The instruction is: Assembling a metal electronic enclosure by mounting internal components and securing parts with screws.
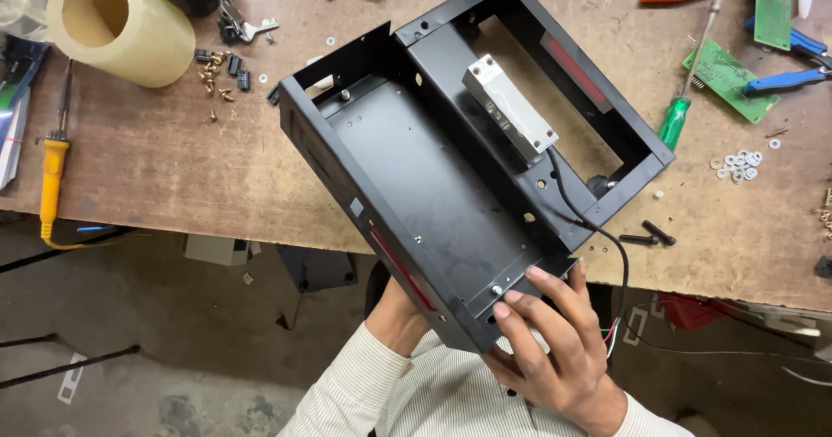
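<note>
You hold a black metal housing (416,185), open on top, tilted over the edge of the wooden table (173,177); a silver block (510,107) with a black cable (598,229) sits inside. Your right hand (555,350) fingers clamp its near corner, and your left hand (400,311) is mostly hidden under it, so its fingers I cannot tell. A green screwdriver (689,81) and washers (738,165) lie near on the right.

The black case (416,185) is showing matt painted sheet metal, slightly dusty, with a bright bare metal block (510,107) lying inside toward one o'clock. The table (173,168) is looking like worn, rough brown board. At ten o'clock the tape roll (121,25) is appearing smooth and tan; at three o'clock the screwdriver (685,90) handle is gleaming as translucent green plastic.
</note>
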